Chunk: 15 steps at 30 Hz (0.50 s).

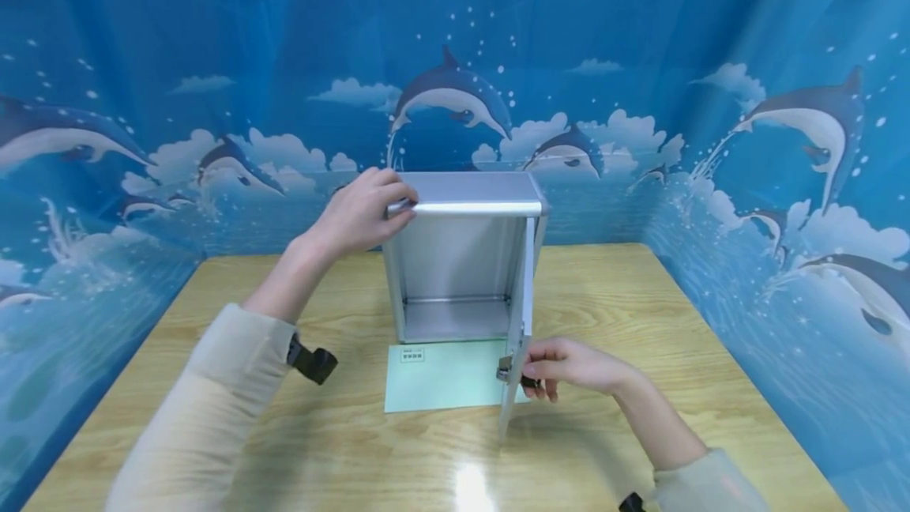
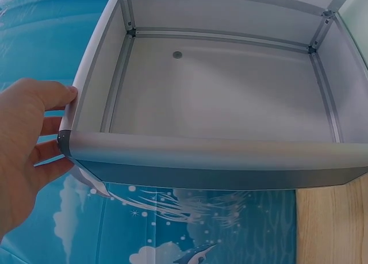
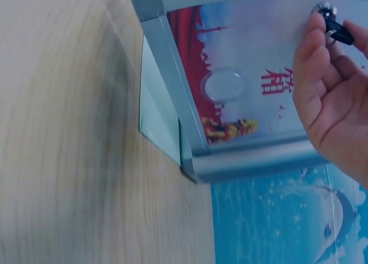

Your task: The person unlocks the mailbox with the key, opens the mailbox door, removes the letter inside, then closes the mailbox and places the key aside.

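Note:
A silver metal box (image 1: 469, 188) stands upright on the table, its front facing me and its inside bare. Its hinged door (image 1: 528, 283) swings out toward me on the right side. My left hand (image 1: 366, 208) grips the box's upper left corner, thumb on the front rim (image 2: 86, 74) and fingers around the outside. At the door's lock, my right hand (image 3: 339, 91) pinches a key with a black head (image 3: 339, 33), which sits in the lock. The door's outer face (image 3: 247, 57) carries a printed picture with red characters.
A pale green sheet or envelope (image 1: 441, 382) with a small printed box lies on the wooden table (image 1: 341, 433) in front of the box, close to the door's lower edge. Blue dolphin-patterned curtains (image 1: 284, 46) enclose the table at the back and sides.

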Each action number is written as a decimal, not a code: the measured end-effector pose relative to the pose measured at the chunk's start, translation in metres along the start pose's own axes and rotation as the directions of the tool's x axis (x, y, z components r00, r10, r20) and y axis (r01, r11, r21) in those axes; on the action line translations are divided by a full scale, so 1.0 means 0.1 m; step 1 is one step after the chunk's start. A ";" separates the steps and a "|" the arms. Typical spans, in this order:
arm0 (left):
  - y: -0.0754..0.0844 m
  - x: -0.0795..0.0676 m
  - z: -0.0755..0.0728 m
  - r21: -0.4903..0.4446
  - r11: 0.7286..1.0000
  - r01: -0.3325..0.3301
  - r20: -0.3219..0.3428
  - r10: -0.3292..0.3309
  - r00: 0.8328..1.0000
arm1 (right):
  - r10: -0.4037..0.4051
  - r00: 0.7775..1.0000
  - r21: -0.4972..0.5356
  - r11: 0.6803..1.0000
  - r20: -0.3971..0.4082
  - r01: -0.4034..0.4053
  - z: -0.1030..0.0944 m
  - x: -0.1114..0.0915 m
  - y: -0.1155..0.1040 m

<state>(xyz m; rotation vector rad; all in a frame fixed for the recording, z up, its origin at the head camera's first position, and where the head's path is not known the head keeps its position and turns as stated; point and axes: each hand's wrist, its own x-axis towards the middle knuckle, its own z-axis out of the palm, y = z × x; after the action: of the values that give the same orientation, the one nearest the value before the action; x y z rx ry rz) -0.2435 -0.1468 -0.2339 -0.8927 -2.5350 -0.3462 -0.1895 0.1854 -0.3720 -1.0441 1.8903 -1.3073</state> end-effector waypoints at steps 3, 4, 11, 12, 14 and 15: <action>0.00 0.00 0.00 -0.003 1.000 -0.006 0.001 0.006 1.000 | 0.031 0.999 0.008 0.999 -0.023 -0.031 0.06 0.06 -0.03; 0.00 0.00 0.00 -0.004 1.000 -0.008 0.001 0.008 1.000 | 0.043 0.999 0.015 0.999 -0.033 -0.043 0.08 0.07 -0.04; 0.00 0.01 0.00 -0.002 1.000 -0.011 0.002 0.011 1.000 | 0.076 0.994 0.061 0.996 -0.080 -0.071 0.19 0.18 -0.07; -0.01 0.01 -0.01 0.000 1.000 -0.012 0.001 0.012 1.000 | 0.078 0.993 0.068 0.995 -0.085 -0.073 0.20 0.20 -0.07; -0.01 0.01 0.00 -0.002 1.000 -0.014 0.002 0.014 1.000 | 0.085 0.992 0.097 0.992 -0.095 -0.076 0.23 0.23 -0.08; -0.01 0.01 -0.01 -0.005 1.000 -0.015 0.002 0.015 1.000 | 0.093 0.991 0.114 0.990 -0.099 -0.082 0.24 0.25 -0.07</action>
<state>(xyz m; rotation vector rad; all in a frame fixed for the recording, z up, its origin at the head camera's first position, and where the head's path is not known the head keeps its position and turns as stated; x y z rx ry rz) -0.2446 -0.1470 -0.2329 -0.9143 -2.5294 -0.3467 -0.1806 0.1512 -0.3740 -0.8429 1.8947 -1.4217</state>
